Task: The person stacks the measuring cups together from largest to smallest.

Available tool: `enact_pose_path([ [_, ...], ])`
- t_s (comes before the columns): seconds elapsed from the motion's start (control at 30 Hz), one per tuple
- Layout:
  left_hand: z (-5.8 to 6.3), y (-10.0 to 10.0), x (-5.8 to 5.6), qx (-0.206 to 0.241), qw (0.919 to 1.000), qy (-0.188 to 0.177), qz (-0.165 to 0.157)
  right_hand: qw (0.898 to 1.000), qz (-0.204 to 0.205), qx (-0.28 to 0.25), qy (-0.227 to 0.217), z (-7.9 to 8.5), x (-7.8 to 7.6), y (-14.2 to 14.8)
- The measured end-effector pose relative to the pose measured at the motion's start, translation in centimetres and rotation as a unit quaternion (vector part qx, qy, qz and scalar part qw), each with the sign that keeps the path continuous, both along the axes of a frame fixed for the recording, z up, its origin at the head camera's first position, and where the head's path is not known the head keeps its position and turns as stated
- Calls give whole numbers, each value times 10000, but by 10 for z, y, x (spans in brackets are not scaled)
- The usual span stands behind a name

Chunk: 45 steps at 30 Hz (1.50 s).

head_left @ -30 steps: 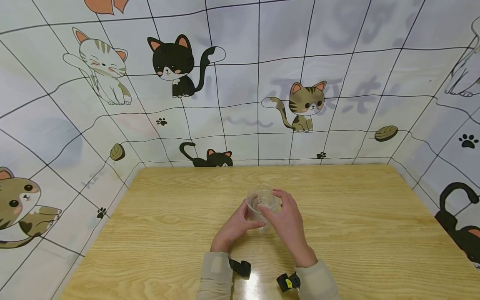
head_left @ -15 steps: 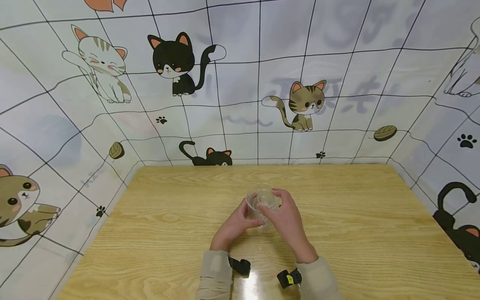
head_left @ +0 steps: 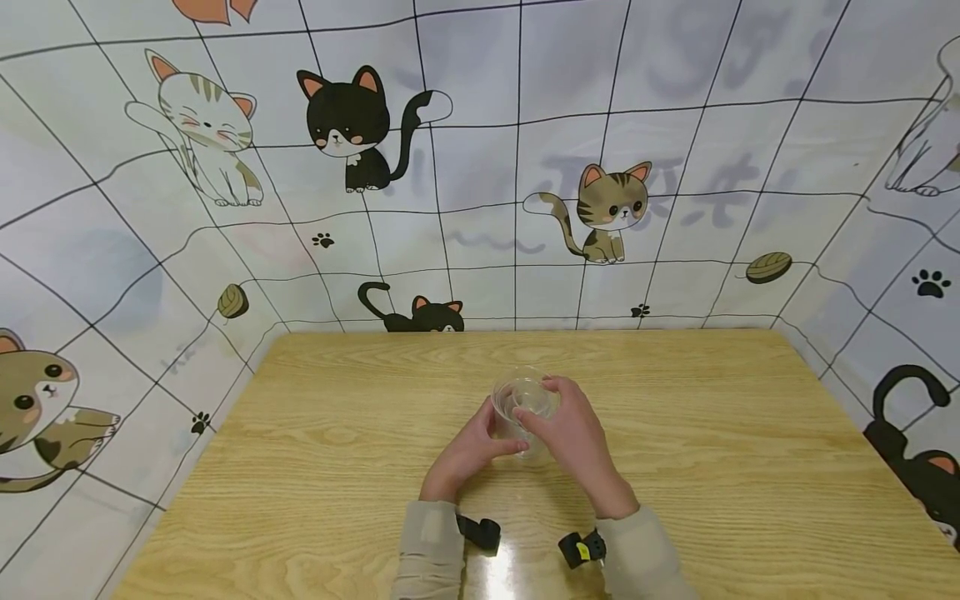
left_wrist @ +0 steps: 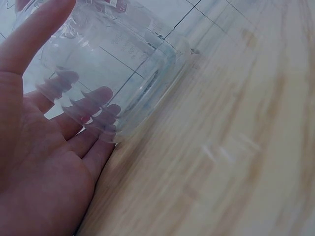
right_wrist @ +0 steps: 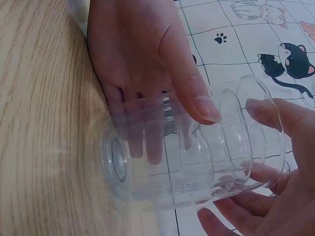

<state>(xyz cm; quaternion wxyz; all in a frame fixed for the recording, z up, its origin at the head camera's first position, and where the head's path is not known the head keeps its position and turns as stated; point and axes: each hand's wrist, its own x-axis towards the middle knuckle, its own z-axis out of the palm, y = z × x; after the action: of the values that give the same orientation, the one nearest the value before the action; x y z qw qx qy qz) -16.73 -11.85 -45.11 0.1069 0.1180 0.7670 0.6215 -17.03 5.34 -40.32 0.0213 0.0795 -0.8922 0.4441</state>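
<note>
A clear plastic cup [head_left: 517,437] stands upright on the table, with at least one more clear cup [right_wrist: 236,130] nested in its mouth; the exact number is hard to tell. Low around the outer cup's wall, my left hand [head_left: 471,450] grips it, thumb in front and fingers behind, as the left wrist view also shows. My right hand [head_left: 573,442] is at the top, its thumb and fingers around the rim of the upper cup. In the right wrist view, several rims [right_wrist: 280,118] show one above another, and the base rests on the wood.
The wooden table [head_left: 712,433] has a light grain and a bright reflection near its front edge. Behind and beside it hangs a white gridded sheet [head_left: 480,183] printed with cats and paw marks. Black straps [head_left: 480,533] are on both wrists.
My right wrist has shifted slightly rightward and forward, its fingers still at the rim. The left hand and the outer cup have stayed almost in place.
</note>
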Motion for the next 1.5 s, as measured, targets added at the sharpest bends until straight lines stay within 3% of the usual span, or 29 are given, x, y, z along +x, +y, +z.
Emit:
enact_pose_path([
  [0.63, 1, 0, 4, -14, 10000, -85, 8, 9987, 100, 495, -78, 5, -1, -1],
  [1.0, -30, -2, -6, 45, 10000, -57, 54, 9953, 256, 934, -85, 7, -6, -2],
  [1.5, -31, -3, -14, 82, 9999, 141, 11, 9911, 366, 1271, -173, 16, -13, -3],
])
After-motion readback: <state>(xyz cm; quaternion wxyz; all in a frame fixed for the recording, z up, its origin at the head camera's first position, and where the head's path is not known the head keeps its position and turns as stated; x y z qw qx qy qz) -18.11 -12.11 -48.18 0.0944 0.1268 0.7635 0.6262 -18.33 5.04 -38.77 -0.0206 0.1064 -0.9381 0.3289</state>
